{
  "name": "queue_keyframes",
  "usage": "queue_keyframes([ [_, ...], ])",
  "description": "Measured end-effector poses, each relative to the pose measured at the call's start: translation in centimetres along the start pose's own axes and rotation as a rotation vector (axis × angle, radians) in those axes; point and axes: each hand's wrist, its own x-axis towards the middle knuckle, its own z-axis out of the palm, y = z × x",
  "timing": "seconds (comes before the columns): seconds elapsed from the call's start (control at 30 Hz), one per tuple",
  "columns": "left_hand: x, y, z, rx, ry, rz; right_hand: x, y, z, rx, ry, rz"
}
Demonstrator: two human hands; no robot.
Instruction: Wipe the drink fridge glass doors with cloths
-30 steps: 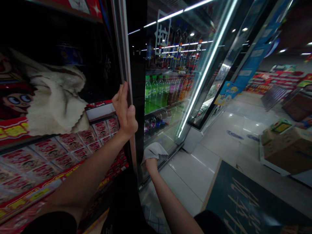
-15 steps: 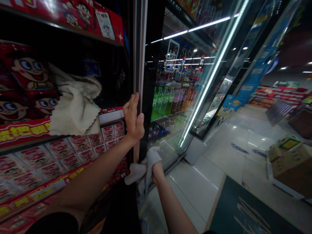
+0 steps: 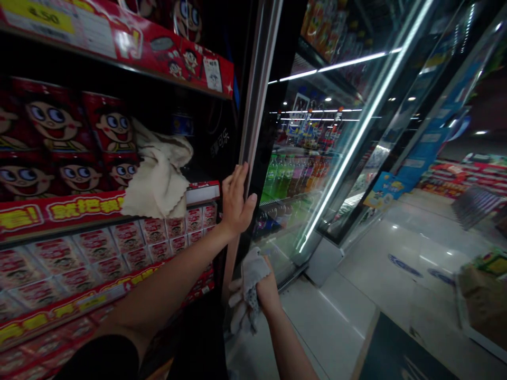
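Observation:
My left hand (image 3: pixel 236 203) lies flat with fingers stretched out against the metal edge of the fridge door frame (image 3: pixel 259 89). Lower down, my right hand (image 3: pixel 267 285) is wrapped round a grey-white cleaning cloth (image 3: pixel 253 274), part of which hangs loose below. The cloth is beside the bottom part of the glass door (image 3: pixel 283 248); whether it touches the glass I cannot tell. To the left, a cream cloth (image 3: pixel 160 177) is draped over the shelf edge, with neither hand on it.
Shelves at left carry red cartoon-face packs (image 3: pixel 55 121) and rows of small drink cartons (image 3: pixel 97 245). Behind the glass stand green bottles (image 3: pixel 279 174). A dark mat (image 3: pixel 400 353) lies on the tiled floor (image 3: pixel 336 311), with cardboard boxes (image 3: pixel 483 295) at right.
The view has swung left, so the scene sits farther right. My left hand stays on the frame edge. The cloth in my right hand has changed shape and is more bunched.

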Motion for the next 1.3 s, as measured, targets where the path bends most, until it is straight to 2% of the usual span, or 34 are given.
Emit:
queue_keyframes([
  [0.13, 0.5, 0.7, -3.1, -0.093, -0.19, -0.05, -0.2, -3.6, 0.5, -0.047, -0.053, -0.023],
  [0.27, -0.7, 3.1, -7.2, -0.28, -0.346, -0.184, 0.1, -7.4, 2.0, -0.091, -0.09, -0.138],
  [0.43, -4.1, 6.6, -11.1, -0.507, -0.675, -0.418, 0.4, -12.0, 4.6, -0.227, -0.139, -0.505],
  [0.5, -5.4, 7.2, -11.9, -0.572, -0.715, -0.569, 0.8, -13.3, 5.7, -0.276, -0.138, -0.649],
  [0.57, -6.3, 7.3, -12.2, -0.635, -0.654, -0.726, 1.7, -14.4, 7.0, -0.315, -0.031, -0.767],
  [0.67, -6.8, 6.8, -12.0, -0.799, -0.493, -0.894, 3.9, -16.2, 9.8, -0.391, 0.165, -0.988],
  [0.73, -6.5, 6.3, -11.7, -0.945, -0.366, -0.979, 6.0, -17.8, 12.3, -0.456, 0.23, -1.184],
  [0.8, -5.7, 5.7, -11.3, -1.089, -0.249, -1.061, 8.5, -19.6, 15.1, -0.575, 0.233, -1.305],
  [0.87, -5.0, 4.9, -11.0, -1.206, -0.159, -1.119, 10.9, -21.1, 17.7, -0.821, 0.104, -1.242],
  [0.97, -4.5, 3.9, -10.9, -1.313, -0.081, -1.189, 13.5, -22.0, 20.2, -1.291, -0.351, -0.891],
  [1.03, -4.6, 3.4, -11.1, -1.327, -0.049, -1.229, 14.2, -21.9, 20.7, -1.433, -0.572, -0.747],
  [1.1, -4.9, 3.0, -11.4, -1.331, -0.065, -1.263, 14.1, -21.5, 20.4, -1.441, -0.621, -0.752],
  [1.2, -5.2, 2.5, -11.6, -1.343, -0.084, -1.285, 13.0, -20.7, 19.3, -1.412, -0.6, -0.788],
  [1.3, -5.0, 2.4, -11.5, -1.326, -0.034, -1.302, 11.8, -20.1, 18.3, -1.298, -0.555, -0.865],
])
